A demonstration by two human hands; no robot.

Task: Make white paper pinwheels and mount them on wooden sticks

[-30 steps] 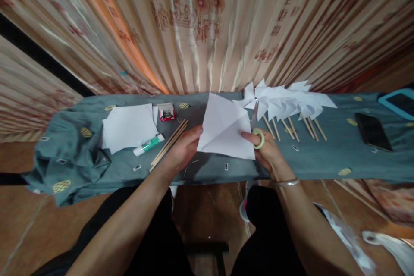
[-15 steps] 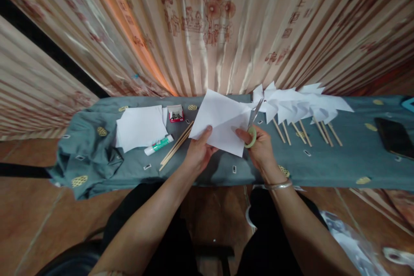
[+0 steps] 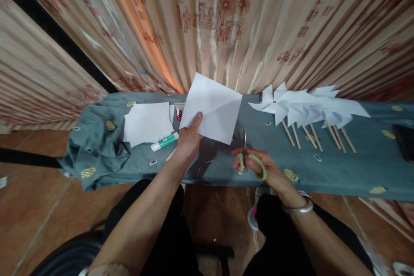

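Observation:
A square sheet of white paper (image 3: pixel 216 103) is pinched at its lower left by my left hand (image 3: pixel 190 136), thumb on top. The sheet is held tilted above the cloth-covered table. My right hand (image 3: pixel 258 166) grips a pair of scissors (image 3: pixel 255 164) with pale green handles, fingers in the loops. The blades point up and away, just right of the paper and apart from it. A thin pale strip (image 3: pixel 203 164) lies on the cloth below the sheet. Behind my left hand, a small red box (image 3: pixel 179 113) and the wooden sticks (image 3: pixel 171 154) are partly hidden.
Several white paper pinwheels (image 3: pixel 304 105) on sticks lie overlapping at the right. A stack of white paper (image 3: pixel 148 123) and a glue stick (image 3: pixel 164 142) are at the left. A dark phone (image 3: pixel 404 140) lies at the far right. A pleated curtain (image 3: pixel 220 51) hangs behind the table.
My right hand has come off the paper and moved down toward me with the scissors. My left hand holds the sheet alone, raised slightly. The view has shifted a little.

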